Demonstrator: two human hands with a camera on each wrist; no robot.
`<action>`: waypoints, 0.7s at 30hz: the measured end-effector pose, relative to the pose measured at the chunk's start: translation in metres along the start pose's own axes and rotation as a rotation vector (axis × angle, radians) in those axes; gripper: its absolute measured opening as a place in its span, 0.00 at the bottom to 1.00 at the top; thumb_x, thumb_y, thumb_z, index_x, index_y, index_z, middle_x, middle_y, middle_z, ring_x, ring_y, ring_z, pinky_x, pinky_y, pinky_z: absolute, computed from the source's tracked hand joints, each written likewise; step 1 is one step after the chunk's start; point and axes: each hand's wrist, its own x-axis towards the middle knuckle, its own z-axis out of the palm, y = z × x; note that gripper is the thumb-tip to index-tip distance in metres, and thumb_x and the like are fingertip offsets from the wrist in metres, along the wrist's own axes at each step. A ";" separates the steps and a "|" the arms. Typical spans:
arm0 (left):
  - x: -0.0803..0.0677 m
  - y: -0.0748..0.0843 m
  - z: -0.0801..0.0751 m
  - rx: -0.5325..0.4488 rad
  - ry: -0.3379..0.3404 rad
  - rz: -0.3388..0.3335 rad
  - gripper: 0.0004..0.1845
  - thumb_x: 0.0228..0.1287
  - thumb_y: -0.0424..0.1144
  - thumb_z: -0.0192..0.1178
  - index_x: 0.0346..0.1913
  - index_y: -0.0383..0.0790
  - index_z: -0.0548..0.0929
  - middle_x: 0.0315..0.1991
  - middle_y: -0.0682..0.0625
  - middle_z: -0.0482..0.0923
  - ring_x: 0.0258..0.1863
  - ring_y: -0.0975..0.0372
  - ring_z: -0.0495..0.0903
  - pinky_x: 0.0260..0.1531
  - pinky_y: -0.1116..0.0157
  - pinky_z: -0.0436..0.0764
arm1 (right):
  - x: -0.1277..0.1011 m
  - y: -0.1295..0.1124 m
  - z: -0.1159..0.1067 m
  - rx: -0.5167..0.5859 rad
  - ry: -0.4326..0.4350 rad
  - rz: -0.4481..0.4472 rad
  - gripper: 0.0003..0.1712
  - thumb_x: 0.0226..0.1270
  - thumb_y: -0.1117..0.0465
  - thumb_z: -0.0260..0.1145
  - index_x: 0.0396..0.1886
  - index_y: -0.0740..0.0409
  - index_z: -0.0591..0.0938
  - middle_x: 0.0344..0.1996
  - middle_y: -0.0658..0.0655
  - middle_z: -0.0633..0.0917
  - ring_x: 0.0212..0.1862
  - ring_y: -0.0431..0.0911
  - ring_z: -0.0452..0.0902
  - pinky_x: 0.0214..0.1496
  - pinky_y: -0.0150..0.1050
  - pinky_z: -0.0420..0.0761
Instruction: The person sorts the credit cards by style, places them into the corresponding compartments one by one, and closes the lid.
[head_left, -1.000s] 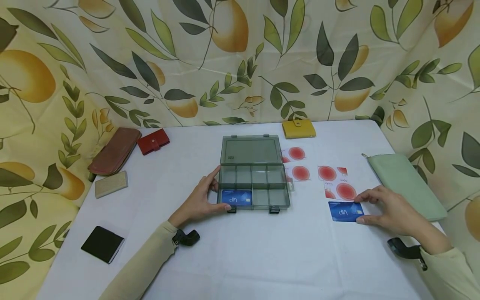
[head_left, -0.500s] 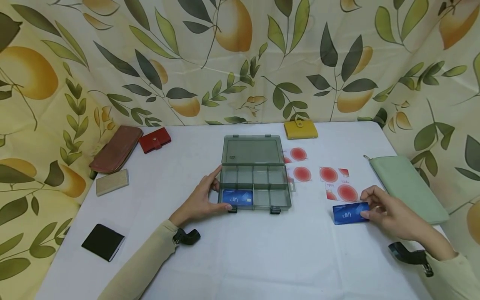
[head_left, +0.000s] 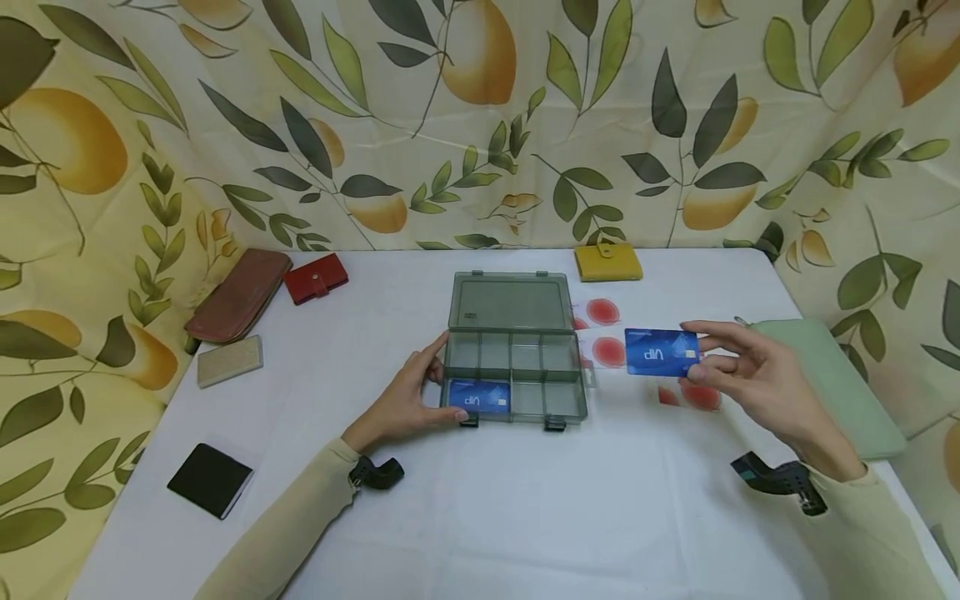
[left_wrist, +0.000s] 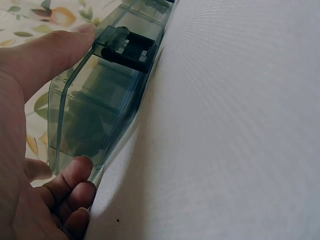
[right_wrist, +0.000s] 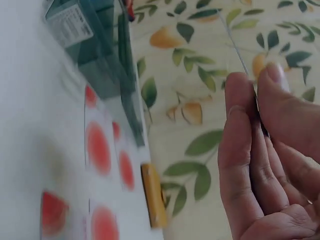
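Note:
A see-through green compartment box (head_left: 510,302) lies on the white table with its lid folded back. My left hand (head_left: 405,396) grips its left side, the thumb at the front corner by a black latch (left_wrist: 135,50) in the left wrist view. In the front left compartment sits a blue VIP card (head_left: 478,397). My right hand (head_left: 757,383) pinches a second blue VIP card (head_left: 652,352) between thumb and fingertips, raised above the table to the right of the box. The right wrist view shows this card edge-on as a thin line.
White cards with red circles (head_left: 602,312) lie right of the box, some partly covered by the raised card. A yellow wallet (head_left: 608,262) is behind; a green pouch (head_left: 855,396) is at right. Brown (head_left: 243,296), red (head_left: 317,278), beige (head_left: 230,362) and black (head_left: 210,480) wallets lie left.
My right hand has picked the blue card up off the table and carried it up and left toward the box. The left hand still grips the box.

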 end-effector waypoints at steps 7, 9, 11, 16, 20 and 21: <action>-0.001 0.000 -0.001 -0.002 -0.005 -0.015 0.66 0.53 0.47 0.83 0.87 0.42 0.49 0.48 0.47 0.72 0.49 0.57 0.67 0.52 0.59 0.71 | 0.031 -0.023 0.050 0.030 -0.060 -0.098 0.39 0.60 0.74 0.79 0.72 0.68 0.77 0.50 0.44 0.83 0.42 0.34 0.87 0.50 0.23 0.82; -0.001 0.000 -0.001 -0.005 -0.004 -0.017 0.66 0.53 0.47 0.83 0.87 0.42 0.49 0.48 0.47 0.72 0.49 0.56 0.68 0.53 0.58 0.71 | 0.038 -0.027 0.068 0.038 -0.094 -0.135 0.38 0.57 0.74 0.81 0.69 0.69 0.78 0.48 0.48 0.86 0.41 0.36 0.86 0.50 0.23 0.82; -0.001 0.000 -0.001 -0.005 -0.003 -0.016 0.66 0.53 0.46 0.83 0.87 0.41 0.49 0.48 0.47 0.72 0.49 0.56 0.68 0.53 0.57 0.71 | 0.045 -0.029 0.087 0.048 -0.129 -0.164 0.38 0.55 0.72 0.82 0.67 0.68 0.80 0.45 0.53 0.87 0.41 0.38 0.85 0.50 0.23 0.82; 0.001 -0.001 0.000 0.002 -0.001 -0.009 0.66 0.53 0.46 0.83 0.87 0.40 0.49 0.47 0.47 0.72 0.49 0.56 0.68 0.53 0.58 0.71 | 0.060 -0.035 0.130 0.008 -0.198 -0.220 0.36 0.51 0.67 0.86 0.62 0.63 0.84 0.38 0.56 0.86 0.39 0.44 0.83 0.44 0.30 0.84; 0.001 -0.001 0.000 -0.006 0.001 -0.003 0.66 0.53 0.45 0.83 0.87 0.40 0.49 0.47 0.47 0.73 0.49 0.57 0.68 0.52 0.58 0.71 | 0.067 -0.042 0.156 -0.098 -0.223 -0.283 0.37 0.48 0.60 0.89 0.60 0.59 0.85 0.36 0.51 0.86 0.39 0.45 0.82 0.40 0.34 0.82; 0.001 -0.001 0.000 -0.009 0.002 -0.004 0.66 0.53 0.45 0.83 0.87 0.40 0.49 0.47 0.47 0.73 0.49 0.57 0.68 0.52 0.58 0.71 | 0.068 -0.043 0.161 -0.128 -0.232 -0.305 0.38 0.47 0.59 0.89 0.60 0.58 0.86 0.37 0.50 0.86 0.40 0.45 0.82 0.40 0.35 0.83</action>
